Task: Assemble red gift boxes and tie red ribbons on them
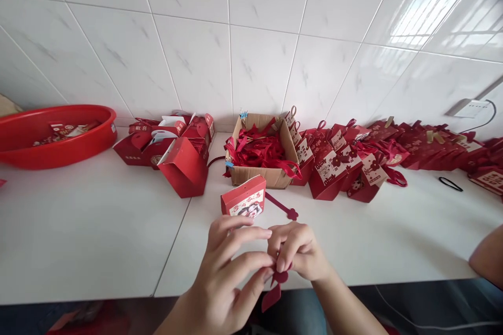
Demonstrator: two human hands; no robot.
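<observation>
While my right hand (301, 251) pinches a dark red ribbon (271, 297) between thumb and bent fingers, my left hand (228, 272) comes at it from the other side, thumb and forefinger tips at its edge, the remaining fingers spread. I can't tell from this view whether those two tips grip it. The ribbon hangs below the fingertips, above the table's near edge, with a flower (281, 276) showing just under my right thumb.

Just beyond my left fingers a red box (245, 196) stands on the white table (98, 241), its lower part hidden from me. Beside it lies a strap (280, 205) ending in a flower shape. Farther back sits a carton (261, 178) heaped with red ribbons (259, 149), blue clips (229, 164) on its left side. Left of that I have more boxes (184, 167), then a red basin (58, 156); right, tagged boxes (328, 172) crowd along the tiled wall (259, 5), a black band (450, 183) near them. Part of another person (487, 259) shows at the right edge.
</observation>
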